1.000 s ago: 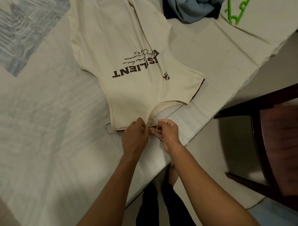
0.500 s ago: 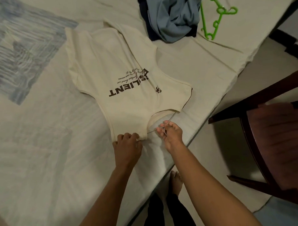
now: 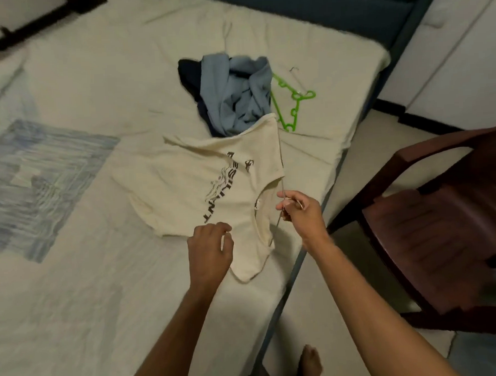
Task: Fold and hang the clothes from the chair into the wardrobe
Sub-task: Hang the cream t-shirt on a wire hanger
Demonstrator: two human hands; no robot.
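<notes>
your right hand (image 3: pixel 299 211) grips the wire hanger (image 3: pixel 281 169), its length running away from you inside the shirt (image 3: pixel 212 172). your left hand (image 3: pixel 211 246) hovers loosely curled, holding nothing, beside the near sleeve.

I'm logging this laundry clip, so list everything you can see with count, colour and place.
Cream cotton T-shirt with dark print: one, on the bed, partly lifted on the hanger.
Thin metal wire hanger: one, silver, inside the T-shirt, held at the neck.
Crumpled blue and navy clothes: one pile, beyond the T-shirt.
Green plastic hanger: one, right of the pile.
Bed with cream sheet: one, with a blue patterned patch at left.
Dark wooden chair: one, right of the bed.
Left hand: empty, beside the T-shirt.
Right hand: grips the wire hanger.
Bare foot: one, on the floor.
</notes>
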